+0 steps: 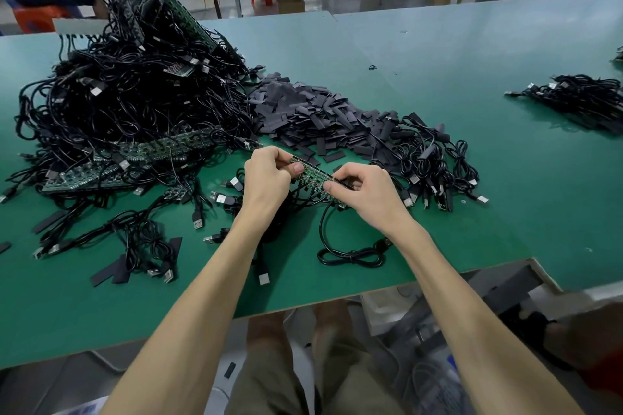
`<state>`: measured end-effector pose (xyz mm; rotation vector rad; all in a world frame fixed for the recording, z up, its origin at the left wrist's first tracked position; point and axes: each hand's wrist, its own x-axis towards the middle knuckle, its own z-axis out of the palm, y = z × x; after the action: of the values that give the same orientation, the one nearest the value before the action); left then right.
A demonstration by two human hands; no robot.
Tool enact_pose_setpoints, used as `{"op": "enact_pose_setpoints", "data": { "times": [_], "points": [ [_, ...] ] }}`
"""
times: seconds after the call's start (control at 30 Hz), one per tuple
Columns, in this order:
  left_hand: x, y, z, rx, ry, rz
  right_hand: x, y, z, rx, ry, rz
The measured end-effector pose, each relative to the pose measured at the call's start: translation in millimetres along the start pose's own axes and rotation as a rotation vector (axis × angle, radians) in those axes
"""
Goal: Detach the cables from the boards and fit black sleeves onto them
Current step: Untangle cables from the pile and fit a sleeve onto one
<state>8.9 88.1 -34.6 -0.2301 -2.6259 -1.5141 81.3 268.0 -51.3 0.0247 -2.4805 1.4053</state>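
Just above the tabletop (pixel 438 152), the left hand (pixel 266 178) and right hand (pixel 365 194) hold a green board (pixel 312 175), curled fingers (pixel 298 168) pinching each end. Cables (pixel 322 217) dangle beneath it; black sleeves (pixel 313 111) lie heaped behind.

Cable heap (pixel 135 94): is covering the tabletop's (pixel 472 61) far left.
Sleeve pile (pixel 313 118): is lying just right of it.
Board (pixel 317 177): is sitting between left hand (pixel 266 178) and right hand (pixel 364 192), before the pile.
Coiled cable (pixel 350 254): is lying toward the near edge.
Side bundle (pixel 583 101): is lying by the right edge.
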Motion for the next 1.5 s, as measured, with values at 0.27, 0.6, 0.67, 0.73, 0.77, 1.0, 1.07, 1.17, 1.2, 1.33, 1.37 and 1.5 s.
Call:
{"op": "enact_pose_setpoints", "data": {
  "times": [0.27, 0.6, 0.67, 0.73, 0.77, 1.0, 1.07, 1.17, 1.2, 1.33, 1.37, 1.5],
  "points": [
    [-5, 7, 5, 0.012, 0.018, -0.01, -1, -2, 0, 0.002, -0.009, -0.004],
    [-8, 10, 3, -0.007, 0.008, 0.053, -3, -2, -1, 0.032, 0.024, 0.028],
    [-10, 10, 2, -0.035, 0.005, 0.055, -2, -2, -1, 0.045, 0.018, 0.04],
    [-10, 11, -1, -0.057, -0.012, 0.067, -1, -4, -1, 0.069, 0.006, 0.056],
    [-10, 12, -3, -0.063, -0.029, 0.075, -1, -4, -1, 0.075, 0.003, 0.057],
    [-7, 13, -11, -0.059, -0.156, 0.114, -1, -1, -1, 0.122, 0.001, 0.037],
    [-7, 12, -11, -0.042, -0.162, 0.116, -1, 0, -1, 0.132, -0.009, 0.034],
    [-6, 9, -8, 0.009, -0.156, 0.117, -1, 2, -1, 0.147, -0.026, 0.03],
    [-6, 9, -7, 0.029, -0.147, 0.111, 0, 2, -1, 0.155, -0.031, 0.027],
    [-6, 7, 0, 0.076, -0.115, 0.076, 0, 2, -2, 0.179, -0.048, 0.027],
    [-6, 7, 1, 0.085, -0.112, 0.071, 0, 2, -2, 0.186, -0.049, 0.029],
    [-5, 6, 2, 0.076, -0.103, 0.069, 1, 5, -1, 0.187, -0.041, 0.029]
  ]
}}
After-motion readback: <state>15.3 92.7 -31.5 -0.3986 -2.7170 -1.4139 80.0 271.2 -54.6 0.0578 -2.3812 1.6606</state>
